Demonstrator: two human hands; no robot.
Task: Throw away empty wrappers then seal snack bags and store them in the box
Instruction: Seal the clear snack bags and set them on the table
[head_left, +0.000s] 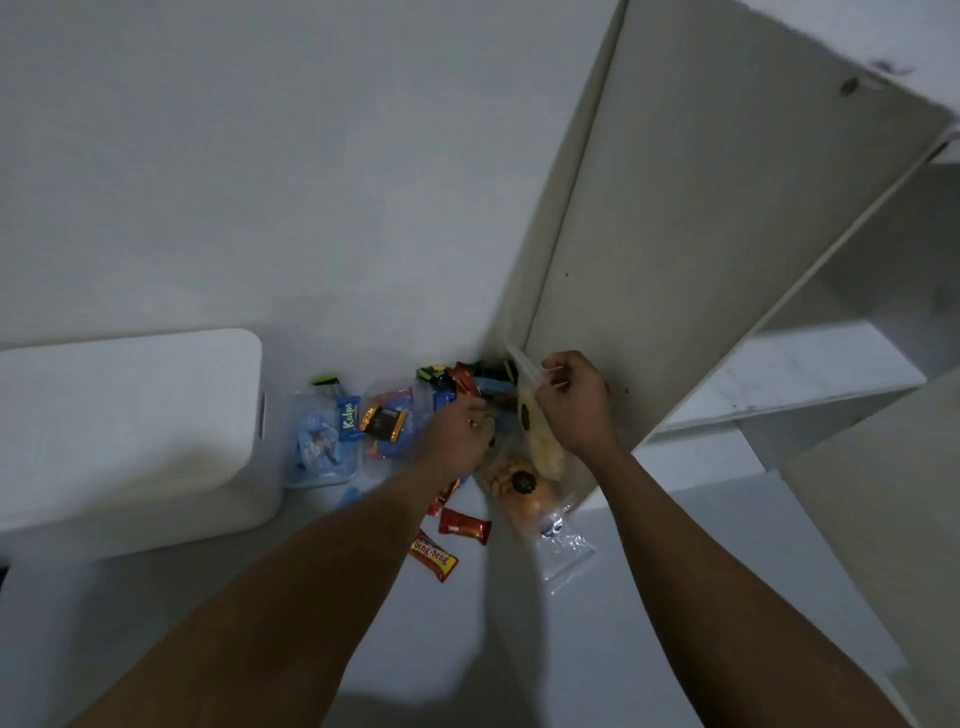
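Dim, flat, greyish light with no visible source. Soft shadows pool on the floor (597, 649) beneath the forearms. Wide-angle distortion bends the shelf unit (701, 234) at the right edge. Overall soft focus, slightly grainy; no glare.

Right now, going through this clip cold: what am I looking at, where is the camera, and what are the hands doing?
There is no machine here. The one picture comes from a camera worn on a person's head, looking down at their bare arms. The right hand pinches the top of a clear snack bag with pale pieces inside. The left hand reaches into loose wrapped snacks; what it grips is hidden. A Beng-Beng bar lies on the white surface, a clear tub of blue packets beside a white box, and a white shelf unit to the right.
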